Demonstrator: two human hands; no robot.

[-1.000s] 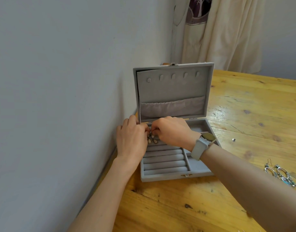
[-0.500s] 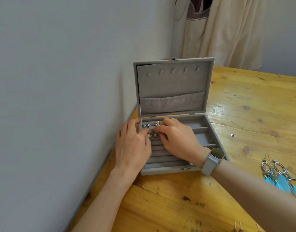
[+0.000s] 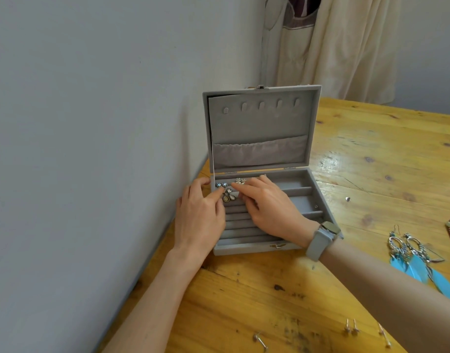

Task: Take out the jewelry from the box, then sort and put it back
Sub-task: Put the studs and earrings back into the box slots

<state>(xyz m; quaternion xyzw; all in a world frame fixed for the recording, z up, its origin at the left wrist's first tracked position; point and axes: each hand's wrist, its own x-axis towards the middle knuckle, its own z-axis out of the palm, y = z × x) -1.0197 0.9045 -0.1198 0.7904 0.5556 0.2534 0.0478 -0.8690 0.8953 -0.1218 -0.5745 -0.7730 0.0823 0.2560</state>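
Both hands over the rear-left rolls of the grey jewelry box (image 3: 318, 200), lid upright. Left hand (image 3: 201, 217): index tip and thumb seem to pinch a teardrop earring pair (image 3: 228, 196) seated in the 2nd roll slot; right hand (image 3: 267, 205): fingers curled, tips pressing beside the same pair, whether pinching or only pressing cannot tell. Risks (judgement): drops are loose-hanging, so a finger pulling away could drag the pair out of the slot; right fingertips sit just beside a silver cluster piece (image 3: 240, 180) at 12 o'clock and could knock it out. Count in box: 2 blue heart studs (image 3: 221, 184), 1 cluster, 2 teardrops. On table (image 3: 244, 301): 2 blue feather earrings (image 3: 417, 261) at 4 o'clock, approx. 5 small studs (image 3: 351, 328) at 5 o'clock, 1 tiny piece (image 3: 348, 198) at 3 o'clock.
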